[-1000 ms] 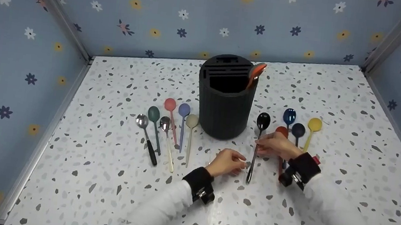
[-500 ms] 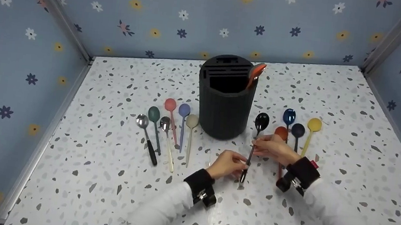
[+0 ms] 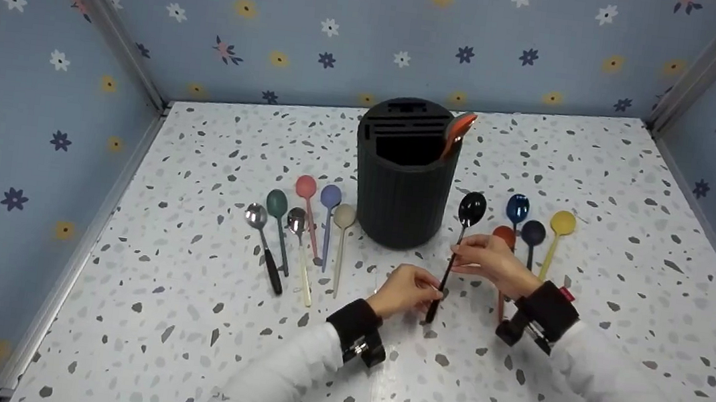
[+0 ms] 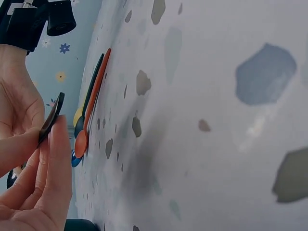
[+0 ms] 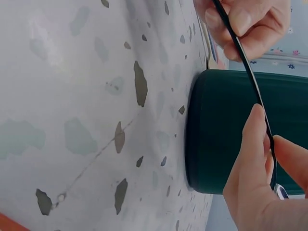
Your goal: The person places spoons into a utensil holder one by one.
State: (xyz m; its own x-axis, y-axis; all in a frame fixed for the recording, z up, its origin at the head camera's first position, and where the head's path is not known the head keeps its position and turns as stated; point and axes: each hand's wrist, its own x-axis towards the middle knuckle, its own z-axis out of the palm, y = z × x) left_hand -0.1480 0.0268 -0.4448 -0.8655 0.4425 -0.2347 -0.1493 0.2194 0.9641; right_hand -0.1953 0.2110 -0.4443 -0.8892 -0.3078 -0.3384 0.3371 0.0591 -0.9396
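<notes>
Both hands hold a black long-handled spoon (image 3: 472, 209) just in front of a dark holder (image 3: 402, 199). My left hand (image 3: 403, 292) pinches the lower end of its handle between thumb and fingers. Closer to the bowl, my right hand (image 3: 497, 265) pinches the same handle. The spoon slants, bowl end up and away, and in the right wrist view its thin handle (image 5: 251, 72) runs from one hand to the other above the table. In the left wrist view the handle's end (image 4: 52, 118) pokes out between the left fingers.
An orange spoon (image 3: 460, 128) stands in the slotted holder. Several spoons lie to the left, from a black-handled silver one (image 3: 255, 216) to a beige one (image 3: 344, 216). On the right lie red (image 3: 504, 234), blue (image 3: 518, 207), navy (image 3: 533, 232) and yellow (image 3: 562, 222) spoons.
The left fingers, apart from the spoon a second ago, now pinch its handle end. The handle end has shifted left, and the bowl has risen slightly. The other spoons stay put.
</notes>
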